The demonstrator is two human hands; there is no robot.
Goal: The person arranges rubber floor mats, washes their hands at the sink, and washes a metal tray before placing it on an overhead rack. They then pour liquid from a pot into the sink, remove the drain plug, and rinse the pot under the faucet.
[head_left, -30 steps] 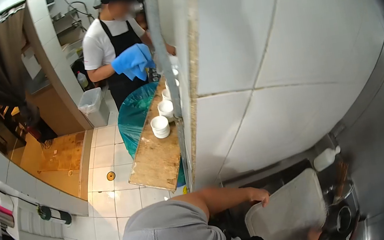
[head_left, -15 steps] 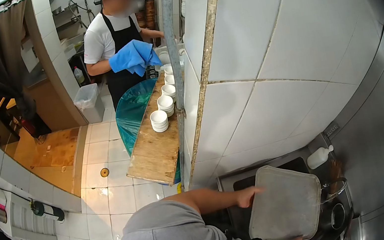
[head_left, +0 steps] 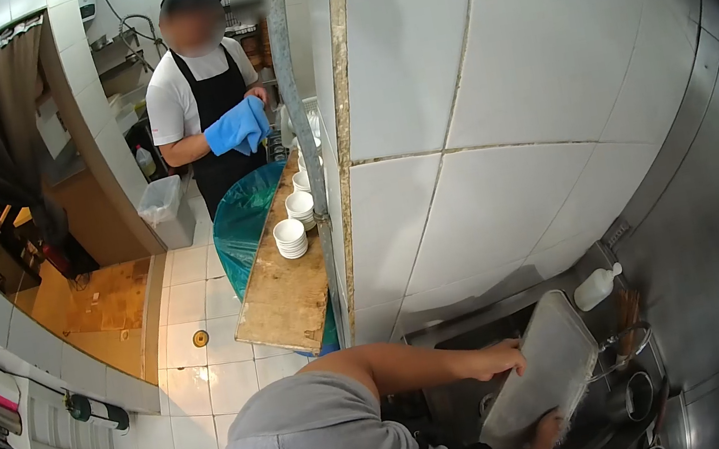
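Observation:
My left hand (head_left: 494, 359) grips the upper left edge of a grey rectangular tray (head_left: 542, 369). My right hand (head_left: 546, 433) holds its lower edge from below. The tray is tilted steeply on edge over a steel sink (head_left: 462, 396) against the tiled wall. My grey sleeve (head_left: 310, 448) fills the bottom middle of the view.
A white bottle (head_left: 597, 286) and a metal pot (head_left: 636, 397) sit at the sink's right. Left of the wall, stacks of white bowls (head_left: 291, 237) stand on a wooden board (head_left: 286, 297). A person in a black apron holds a blue cloth (head_left: 236, 126). A white bin (head_left: 161, 209) stands on the tiled floor.
The tray has swung from nearly face-on to steeply tilted on edge. My left hand has shifted right along its top edge. The other person has lowered the blue cloth a little.

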